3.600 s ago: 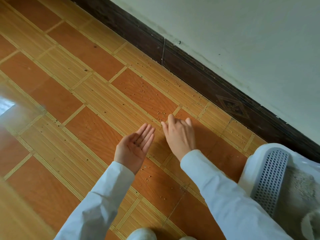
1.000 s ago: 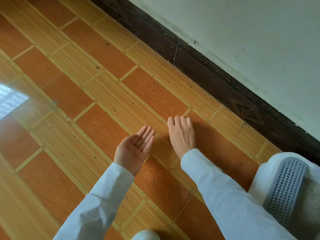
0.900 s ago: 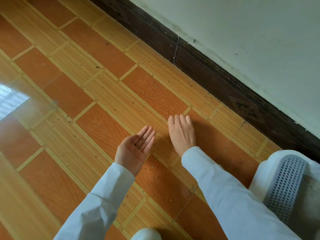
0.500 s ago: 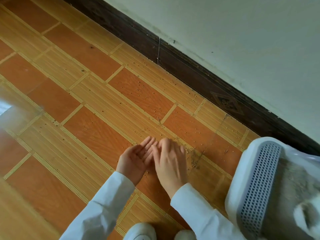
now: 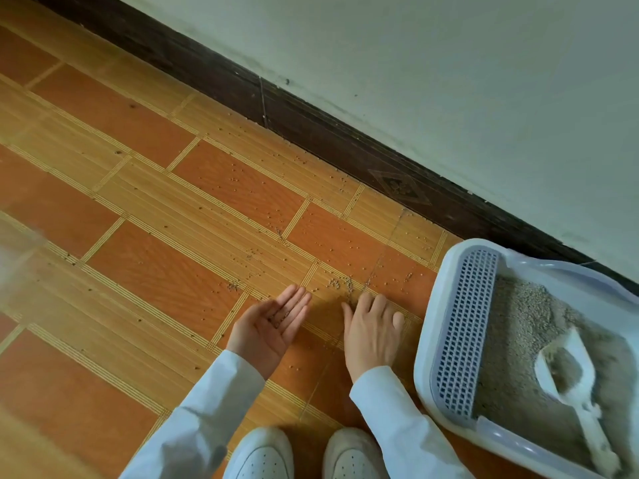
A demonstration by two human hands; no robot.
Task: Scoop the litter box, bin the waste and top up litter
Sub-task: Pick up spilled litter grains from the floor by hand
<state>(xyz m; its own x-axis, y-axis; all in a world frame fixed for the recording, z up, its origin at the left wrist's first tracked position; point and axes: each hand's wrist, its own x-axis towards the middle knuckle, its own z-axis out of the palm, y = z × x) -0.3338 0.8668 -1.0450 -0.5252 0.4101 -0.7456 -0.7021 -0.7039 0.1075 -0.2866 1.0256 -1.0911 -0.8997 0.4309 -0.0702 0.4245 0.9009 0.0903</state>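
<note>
- Both hands are parting again after meeting a moment ago: the left hand [image 5: 273, 328] is lying palm-up with fingers straight, a few grains sitting in it, while the right hand [image 5: 371, 328] is resting palm-down on the floor [image 5: 145, 271] just beside it, fingers loosely bent and holding nothing.
- Scattered litter grains [image 5: 340, 283] are lying in a small heap just beyond the right fingertips, with more strewn toward the skirting board [image 5: 345, 146] at the floor's far edge.
- The litter box [image 5: 446, 305] is standing at the person's right, close to the wall, with the white scoop [image 5: 570, 371] lying in the litter.
- The step in hand is probably sweeping stray grains into the cupped palm.
- For doing it well, the right hand should be raking the heap in one low, flat stroke toward the left palm's edge, which should be touching the floor.
- The left palm needs to be staying level while travelling to the box, or grains could spill.
</note>
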